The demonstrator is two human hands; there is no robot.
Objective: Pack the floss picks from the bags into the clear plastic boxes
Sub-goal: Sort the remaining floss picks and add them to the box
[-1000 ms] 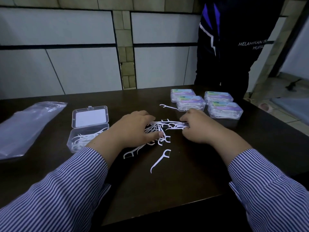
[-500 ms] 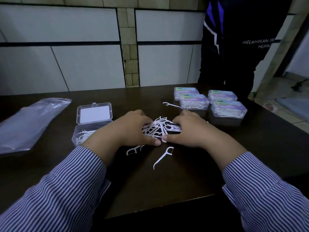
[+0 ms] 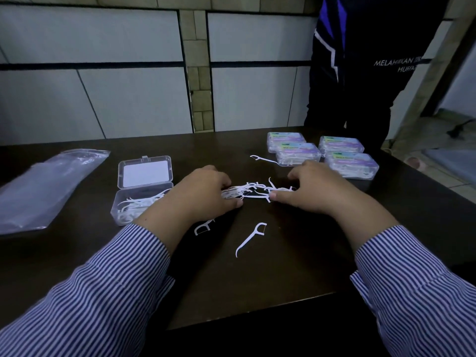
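- The left hand [image 3: 206,191] and right hand [image 3: 316,189] lie on either side of a heap of picks [image 3: 253,191] on the bench [image 3: 257,284].
- Left grip: fingers curled down over the heap's left end, thumb tip touching the bench just below it. It appears to bunch several picks, though how many it truly holds cannot be told.
- Right grip: fingers curled over the heap's right end, thumb pressed at its lower edge, pinching or raking the picks.
- 1 stray pick [image 3: 251,238] lies on the bench below and between the 2 hands, apart from both; another [image 3: 204,227] pokes out under the left wrist; a third [image 3: 263,159] lies beyond the heap.
- The open box [image 3: 144,186] sits just left of the left hand, lid up, already holding some picks. 4 closed boxes [image 3: 322,155] stand beyond the right hand; a bag [image 3: 49,186] lies far left.
- Handling, as a judgement: the picks look very light, thin and stiff plastic with hooked ends that tangle, so a bunch may drag extras or shed some.
- Best hold is likely a loose pinch across the middle of aligned handles, squeezed gently; the smooth plastic could slide on the bench.
- A flat stray would probably need a fingertip under its head end.
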